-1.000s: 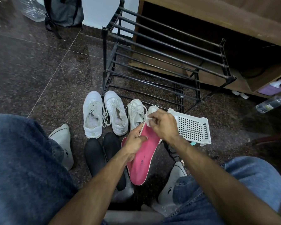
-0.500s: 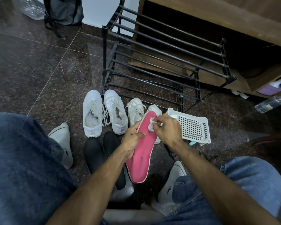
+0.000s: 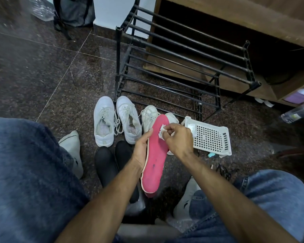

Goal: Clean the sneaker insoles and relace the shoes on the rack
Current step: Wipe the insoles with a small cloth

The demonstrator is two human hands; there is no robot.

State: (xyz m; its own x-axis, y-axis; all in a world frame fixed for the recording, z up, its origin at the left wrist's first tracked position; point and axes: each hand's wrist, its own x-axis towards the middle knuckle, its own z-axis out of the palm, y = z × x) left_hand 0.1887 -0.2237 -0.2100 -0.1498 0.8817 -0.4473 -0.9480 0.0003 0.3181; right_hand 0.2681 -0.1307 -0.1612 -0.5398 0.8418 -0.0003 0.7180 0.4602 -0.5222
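A pink insole (image 3: 154, 158) with a pale rim is held lengthwise above the floor. My left hand (image 3: 142, 149) grips its left edge near the middle. My right hand (image 3: 178, 139) pinches a small white wipe (image 3: 162, 131) against the insole's upper part. Behind it on the floor stand a pair of white sneakers (image 3: 117, 120) with loose laces and another white pair (image 3: 150, 118), partly hidden by the insole. The black metal shoe rack (image 3: 182, 55) stands beyond, its bars bare.
A white perforated plastic basket (image 3: 211, 137) lies right of my hands. Two black insoles (image 3: 111, 162) lie on the dark stone floor below the sneakers. A clear bottle (image 3: 298, 114) lies at the right, under a wooden cabinet (image 3: 253, 18). My jeans-clad knees frame both sides.
The right hand has drawn the wipe down from the insole's toe onto its upper surface. The insole's toe end, hidden a second ago, now shows.
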